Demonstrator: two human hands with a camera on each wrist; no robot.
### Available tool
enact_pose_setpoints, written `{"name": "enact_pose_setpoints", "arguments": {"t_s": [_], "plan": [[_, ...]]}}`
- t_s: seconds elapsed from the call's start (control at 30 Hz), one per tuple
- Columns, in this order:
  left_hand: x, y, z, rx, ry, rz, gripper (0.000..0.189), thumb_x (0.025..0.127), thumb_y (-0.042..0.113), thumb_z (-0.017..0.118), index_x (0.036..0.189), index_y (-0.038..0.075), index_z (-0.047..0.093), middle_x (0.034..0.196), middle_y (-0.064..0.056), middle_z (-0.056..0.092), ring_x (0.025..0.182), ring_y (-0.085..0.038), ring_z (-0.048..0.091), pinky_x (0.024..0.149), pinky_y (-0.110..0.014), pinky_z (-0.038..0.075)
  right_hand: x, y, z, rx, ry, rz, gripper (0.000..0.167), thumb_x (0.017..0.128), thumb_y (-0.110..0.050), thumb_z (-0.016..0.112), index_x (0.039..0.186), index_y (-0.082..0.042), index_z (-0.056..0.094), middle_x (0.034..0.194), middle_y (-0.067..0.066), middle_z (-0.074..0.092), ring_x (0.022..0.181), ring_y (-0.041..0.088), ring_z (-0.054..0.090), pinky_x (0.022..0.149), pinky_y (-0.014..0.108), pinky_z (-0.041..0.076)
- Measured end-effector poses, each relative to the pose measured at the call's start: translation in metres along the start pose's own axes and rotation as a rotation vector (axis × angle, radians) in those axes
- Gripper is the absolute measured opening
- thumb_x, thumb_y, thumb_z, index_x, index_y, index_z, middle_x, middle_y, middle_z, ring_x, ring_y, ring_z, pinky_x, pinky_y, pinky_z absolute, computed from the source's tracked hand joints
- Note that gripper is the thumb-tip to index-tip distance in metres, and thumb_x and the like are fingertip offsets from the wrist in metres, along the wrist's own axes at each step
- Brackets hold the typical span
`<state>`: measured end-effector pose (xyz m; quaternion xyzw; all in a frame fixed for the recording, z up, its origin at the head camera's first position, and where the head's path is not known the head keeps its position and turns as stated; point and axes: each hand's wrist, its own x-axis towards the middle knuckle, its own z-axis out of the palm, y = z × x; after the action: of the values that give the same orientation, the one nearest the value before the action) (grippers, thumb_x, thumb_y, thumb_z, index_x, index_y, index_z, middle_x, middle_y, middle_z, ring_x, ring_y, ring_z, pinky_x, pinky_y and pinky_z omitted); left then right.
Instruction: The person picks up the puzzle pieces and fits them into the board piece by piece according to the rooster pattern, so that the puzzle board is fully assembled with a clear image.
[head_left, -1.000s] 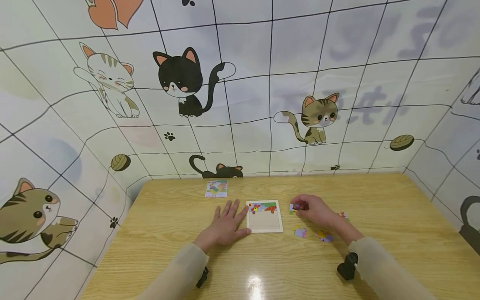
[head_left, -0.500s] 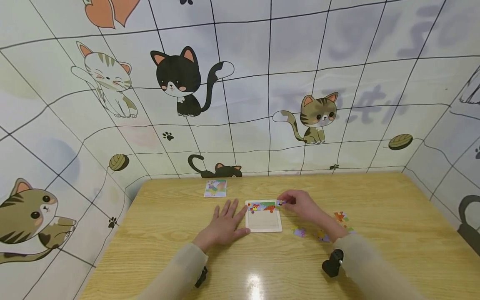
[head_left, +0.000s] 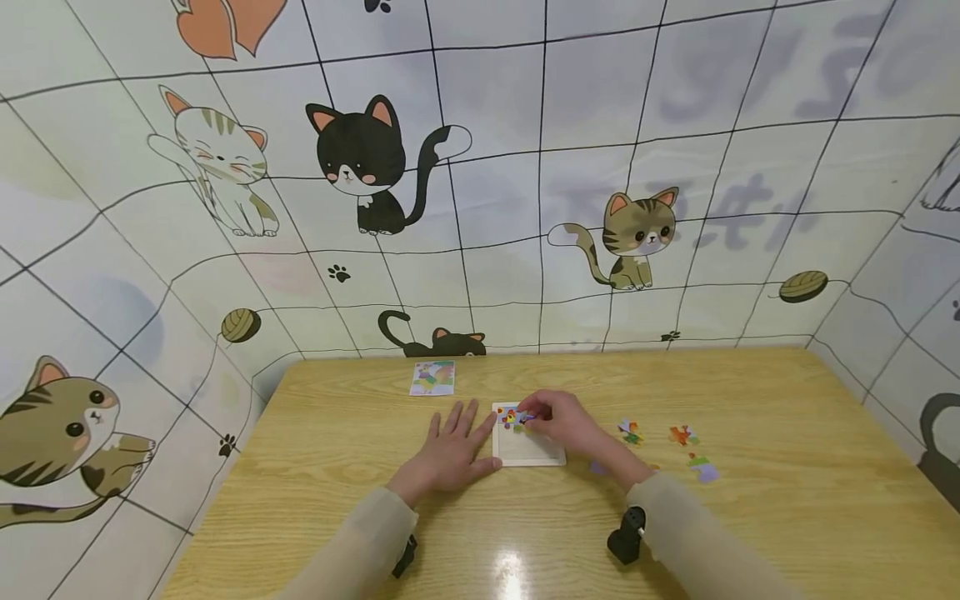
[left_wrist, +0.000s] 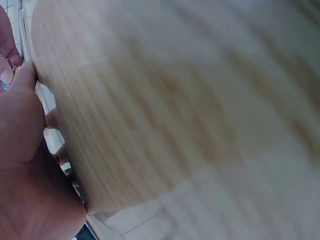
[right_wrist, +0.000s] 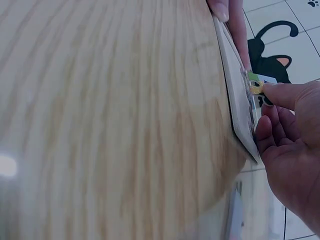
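Observation:
In the head view my left hand (head_left: 450, 452) lies spread on the table, its thumb and fingertips at the left edge of a small white puzzle frame (head_left: 528, 457). My right hand (head_left: 562, 422) is over the frame's upper right part, pinching a jigsaw piece (right_wrist: 257, 89) between thumb and fingers. Colourful fitted pieces (head_left: 509, 417) show along the frame's top left; the hand hides the top right. The right wrist view has the held piece close over the frame, with part of it behind the thumb.
Several loose jigsaw pieces lie right of the frame, among them an orange one (head_left: 683, 434), a lilac and green one (head_left: 703, 468) and a multicoloured one (head_left: 630, 432). A picture card (head_left: 432, 378) lies at the table's back left. A cat-print wall covering (head_left: 495, 275) stands behind.
My right hand has moved left from beside the loose pieces to over the frame, carrying the jigsaw piece. My left hand has stayed at the frame's left edge.

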<state>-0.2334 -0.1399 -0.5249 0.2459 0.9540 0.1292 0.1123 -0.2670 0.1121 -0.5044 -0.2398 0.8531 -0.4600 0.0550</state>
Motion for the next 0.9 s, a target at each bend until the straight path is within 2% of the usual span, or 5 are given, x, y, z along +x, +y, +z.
{"name": "enact_pose_setpoints", "arguments": {"t_s": [0.27, 0.63, 0.9], "plan": [[-0.003, 0.004, -0.004, -0.006, 0.009, 0.011, 0.081, 0.103, 0.065, 0.042, 0.166, 0.021, 0.017, 0.171, -0.018, 0.001, 0.156, -0.040, -0.003, 0.116, -0.069, 0.001, 0.005, -0.005, 0.019, 0.013, 0.001, 0.023, 0.019, 0.090, 0.004, 0.073, 0.108, -0.003, 0.075, 0.091, -0.001, 0.070, 0.084, 0.012, 0.062, 0.075, 0.028, 0.052], [-0.002, 0.003, -0.001, -0.004, 0.002, 0.004, 0.080, 0.103, 0.064, 0.043, 0.166, 0.022, 0.017, 0.171, -0.015, 0.000, 0.156, -0.039, -0.005, 0.117, -0.069, 0.000, 0.004, -0.003, 0.031, -0.105, 0.056, -0.034, 0.016, 0.088, 0.004, 0.075, 0.103, -0.002, 0.075, 0.090, 0.002, 0.062, 0.080, 0.011, 0.057, 0.072, 0.027, 0.050], [0.000, 0.001, 0.000, 0.013, 0.003, -0.005, 0.081, 0.102, 0.065, 0.042, 0.166, 0.023, 0.016, 0.171, -0.014, 0.000, 0.156, -0.037, -0.004, 0.117, -0.069, 0.001, 0.002, -0.003, 0.033, -0.153, 0.051, -0.086, 0.016, 0.092, 0.002, 0.072, 0.107, -0.001, 0.075, 0.094, 0.002, 0.058, 0.083, 0.013, 0.057, 0.074, 0.029, 0.049]]}}
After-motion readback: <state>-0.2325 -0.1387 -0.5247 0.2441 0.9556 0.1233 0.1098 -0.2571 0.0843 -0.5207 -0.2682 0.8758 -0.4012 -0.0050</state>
